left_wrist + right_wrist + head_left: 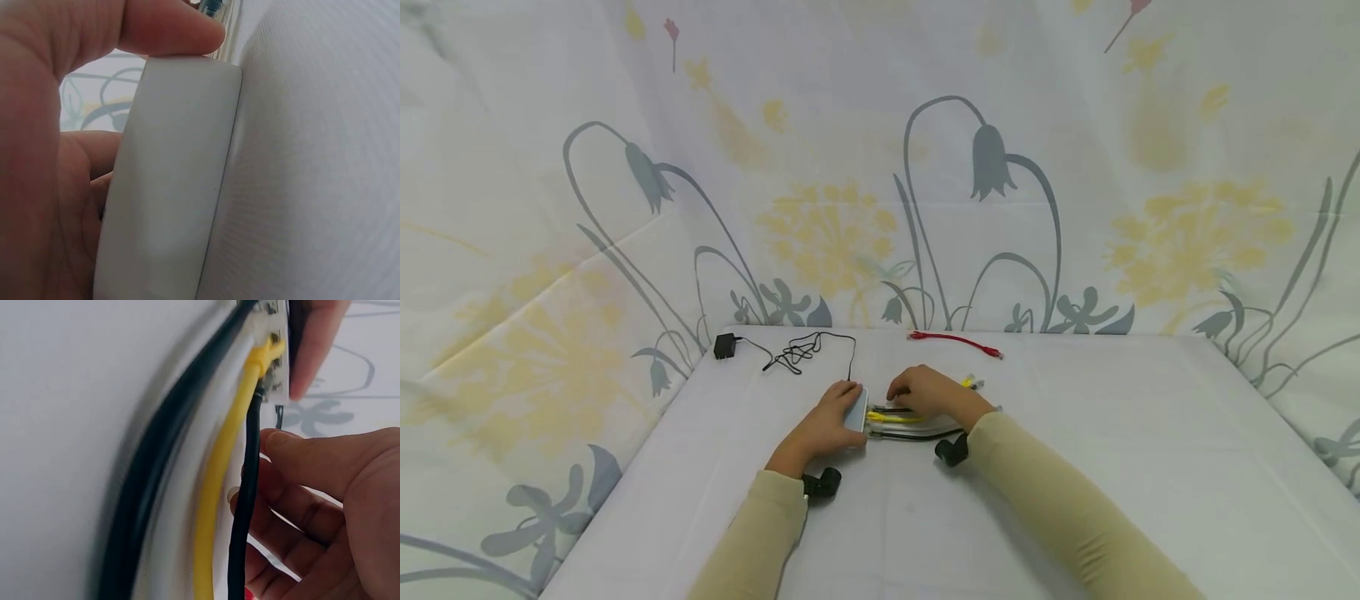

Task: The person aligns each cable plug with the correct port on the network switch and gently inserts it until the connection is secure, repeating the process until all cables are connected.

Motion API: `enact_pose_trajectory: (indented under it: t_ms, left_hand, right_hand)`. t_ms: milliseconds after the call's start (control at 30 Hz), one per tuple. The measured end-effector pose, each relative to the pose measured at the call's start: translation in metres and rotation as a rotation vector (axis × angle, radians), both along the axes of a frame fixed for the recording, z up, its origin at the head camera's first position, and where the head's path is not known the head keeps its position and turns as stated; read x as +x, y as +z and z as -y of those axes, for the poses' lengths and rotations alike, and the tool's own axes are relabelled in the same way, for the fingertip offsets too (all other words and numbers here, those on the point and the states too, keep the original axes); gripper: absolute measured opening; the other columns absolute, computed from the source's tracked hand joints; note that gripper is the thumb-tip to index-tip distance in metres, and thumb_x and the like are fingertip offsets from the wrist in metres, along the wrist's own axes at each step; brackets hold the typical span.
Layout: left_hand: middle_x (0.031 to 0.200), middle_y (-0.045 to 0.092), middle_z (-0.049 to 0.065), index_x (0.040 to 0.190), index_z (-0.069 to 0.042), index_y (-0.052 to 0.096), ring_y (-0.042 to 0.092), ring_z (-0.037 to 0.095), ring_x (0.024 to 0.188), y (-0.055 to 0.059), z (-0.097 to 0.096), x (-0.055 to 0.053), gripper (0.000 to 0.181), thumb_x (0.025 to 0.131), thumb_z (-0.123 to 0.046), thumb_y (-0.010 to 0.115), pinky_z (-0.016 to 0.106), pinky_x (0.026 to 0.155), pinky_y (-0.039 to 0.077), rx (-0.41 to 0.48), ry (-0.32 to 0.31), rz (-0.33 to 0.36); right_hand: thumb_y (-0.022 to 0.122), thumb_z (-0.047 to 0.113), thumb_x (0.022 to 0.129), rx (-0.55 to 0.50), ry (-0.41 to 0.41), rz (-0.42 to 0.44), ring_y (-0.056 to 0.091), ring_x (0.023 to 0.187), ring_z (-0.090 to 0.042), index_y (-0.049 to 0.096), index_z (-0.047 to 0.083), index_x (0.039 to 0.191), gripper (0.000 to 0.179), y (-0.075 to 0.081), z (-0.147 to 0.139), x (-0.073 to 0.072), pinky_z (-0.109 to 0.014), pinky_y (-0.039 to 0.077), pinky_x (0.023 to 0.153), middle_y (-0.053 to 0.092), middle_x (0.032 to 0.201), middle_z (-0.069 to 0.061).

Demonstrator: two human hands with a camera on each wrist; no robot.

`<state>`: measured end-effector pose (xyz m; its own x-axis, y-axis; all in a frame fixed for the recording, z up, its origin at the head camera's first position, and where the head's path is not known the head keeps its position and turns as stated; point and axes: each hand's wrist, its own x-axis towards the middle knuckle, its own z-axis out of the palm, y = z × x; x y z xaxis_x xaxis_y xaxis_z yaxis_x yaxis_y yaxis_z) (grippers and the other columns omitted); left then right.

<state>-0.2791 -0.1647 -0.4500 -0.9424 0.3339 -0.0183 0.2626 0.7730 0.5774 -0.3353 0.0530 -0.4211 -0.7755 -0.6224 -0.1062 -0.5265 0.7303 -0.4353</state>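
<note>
My left hand (830, 419) grips a white network switch (169, 169) by its ends, thumb on the near end, as it lies on the table. Several network cables are plugged into its right side. In the right wrist view these are a black cable (169, 431), a white cable (178, 469), a yellow cable (215, 462) and another black cable (247, 487). My right hand (927, 392) hovers over the cables with fingers loosely bent. Its fingertips lie behind the far black cable, and the thumb is beside it; no pinch on the cable shows.
A black power adapter (725, 346) lies at the back left, its tangled thin cord (797, 352) running to the switch. Behind the right hand lies a short red network cable (958, 338). A flower-patterned curtain (865, 167) rises at the table's back edge.
</note>
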Motion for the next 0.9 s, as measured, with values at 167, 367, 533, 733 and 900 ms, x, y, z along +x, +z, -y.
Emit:
enact_pose_trajectory:
  t_ms: [167, 367, 533, 733, 900]
  left_hand:
    - [0.158, 0.029, 0.008, 0.151, -0.009, 0.034, 0.022, 0.028, 0.148, 0.000, -0.001, -0.001, 0.093, 0.067, -0.026, 0.070, 0.047, 0.113, 0.032, -0.011, 0.004, -0.004]
    - [0.159, 0.027, 0.007, 0.152, -0.010, 0.033, 0.020, 0.027, 0.149, 0.000, 0.000, -0.001, 0.093, 0.069, -0.026, 0.071, 0.047, 0.114, 0.031, -0.017, 0.002, 0.008]
    - [0.159, 0.026, 0.008, 0.152, -0.010, 0.033, 0.019, 0.027, 0.149, 0.000, -0.001, -0.001, 0.092, 0.070, -0.027, 0.071, 0.047, 0.115, 0.029, -0.022, -0.003, 0.007]
    - [0.159, 0.027, 0.007, 0.152, -0.010, 0.033, 0.020, 0.027, 0.149, -0.002, 0.000, -0.003, 0.093, 0.068, -0.027, 0.070, 0.046, 0.115, 0.030, -0.029, -0.001, -0.001]
    - [0.159, 0.027, 0.008, 0.151, -0.010, 0.034, 0.020, 0.027, 0.149, -0.002, 0.000, -0.002, 0.093, 0.068, -0.027, 0.070, 0.047, 0.114, 0.031, -0.029, -0.002, -0.004]
  right_hand:
    - [0.055, 0.017, 0.096, -0.002, -0.021, -0.005, 0.061, 0.111, -0.017, 0.073, 0.015, 0.110, 0.022, 0.001, -0.004, -0.007, -0.038, 0.047, 0.099, 0.070, 0.114, 0.000]
    - [0.055, 0.013, 0.095, -0.019, -0.026, -0.060, 0.061, 0.109, -0.021, 0.073, 0.012, 0.108, 0.022, 0.005, -0.007, -0.014, -0.039, 0.048, 0.097, 0.069, 0.113, -0.005]
    - [0.055, 0.013, 0.096, -0.026, -0.075, -0.075, 0.062, 0.108, -0.022, 0.073, 0.010, 0.110, 0.023, 0.007, -0.007, -0.023, -0.039, 0.049, 0.095, 0.070, 0.113, -0.006]
    - [0.055, 0.011, 0.095, -0.023, -0.131, -0.074, 0.060, 0.116, -0.026, 0.070, 0.006, 0.117, 0.027, 0.008, -0.008, -0.031, -0.042, 0.047, 0.099, 0.069, 0.118, -0.010]
    - [0.055, 0.014, 0.095, -0.026, -0.196, -0.077, 0.056, 0.123, -0.029, 0.066, 0.006, 0.123, 0.031, 0.004, -0.011, -0.037, -0.044, 0.044, 0.104, 0.064, 0.127, -0.012]
